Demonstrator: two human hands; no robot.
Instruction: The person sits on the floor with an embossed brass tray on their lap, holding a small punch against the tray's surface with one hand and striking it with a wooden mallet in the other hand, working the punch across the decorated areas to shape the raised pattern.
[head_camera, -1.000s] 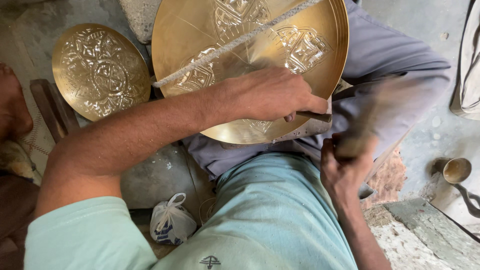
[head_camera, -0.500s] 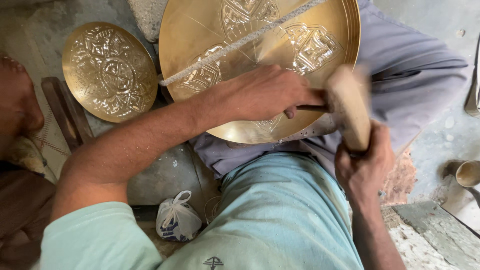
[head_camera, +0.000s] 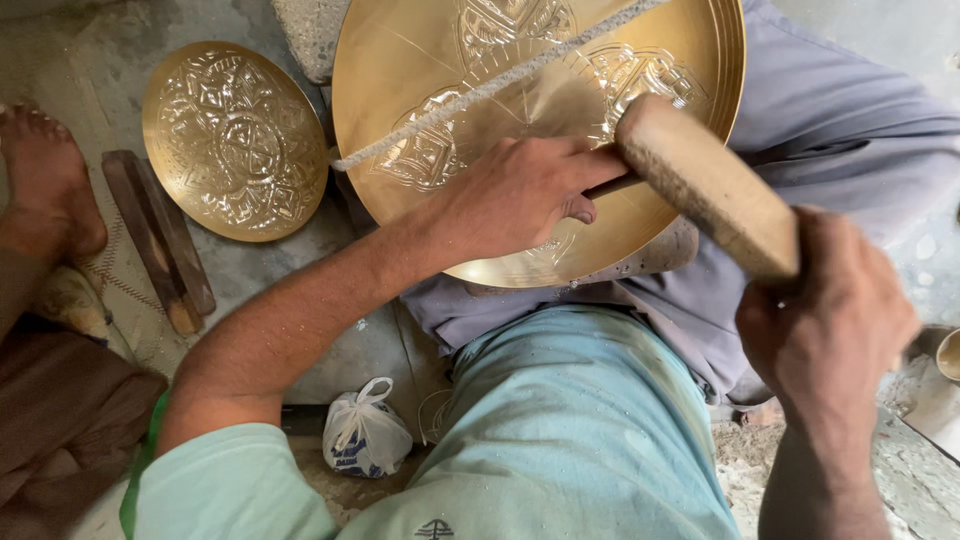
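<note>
Rough concrete floor surrounds a seated worker whose left hand, grip clenched on a thin punch, pins a large brass plate on the lap while the right hand, grasping a raised wooden mallet, risks glancing onto knuckles and marring the engraving.

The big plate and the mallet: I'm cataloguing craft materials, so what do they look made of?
The big plate looks like brass: golden sheen, embossed patterns. The mallet in the right hand looks like bare wood: tan, matte, rough-faced. The left hand rests on the plate.
</note>
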